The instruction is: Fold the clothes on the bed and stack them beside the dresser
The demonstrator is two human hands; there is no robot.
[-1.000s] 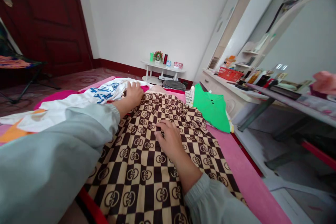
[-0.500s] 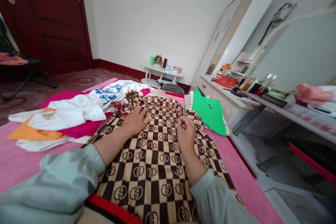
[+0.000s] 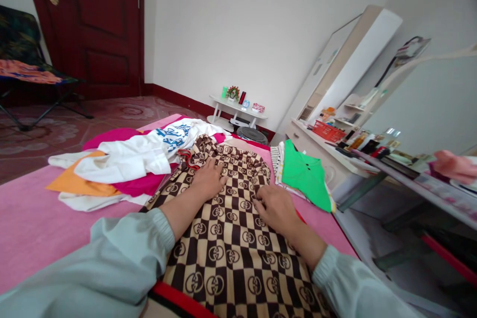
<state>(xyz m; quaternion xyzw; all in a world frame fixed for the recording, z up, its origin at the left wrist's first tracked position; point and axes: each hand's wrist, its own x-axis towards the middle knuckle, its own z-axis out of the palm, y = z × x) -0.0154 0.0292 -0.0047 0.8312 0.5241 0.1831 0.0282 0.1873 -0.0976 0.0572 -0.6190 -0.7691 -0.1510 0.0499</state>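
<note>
A brown-and-beige checkered shirt (image 3: 238, 238) with a ring-shaped print lies spread out in front of me. My left hand (image 3: 209, 179) rests on its upper left part, palm down and fingers stretched out. At the shirt's right side, my right hand (image 3: 278, 207) has its fingers curled down onto the cloth, where the edge is turned inward. A red-and-black trim (image 3: 190, 159) shows at the shirt's upper left. What lies under the right palm is hidden.
On the pink bed cover (image 3: 26, 238), a loose heap holds a white shirt (image 3: 130, 161) and orange cloth (image 3: 78, 179). Folded green clothing (image 3: 307, 174) lies at the right. Beyond it stand a dressing table with a red basket (image 3: 328, 131) and a low white table (image 3: 238, 104).
My right hand has turned over and curled onto the cloth, and the shirt's right edge has come inward. The left hand stays on the shirt. The view has swung slightly left.
</note>
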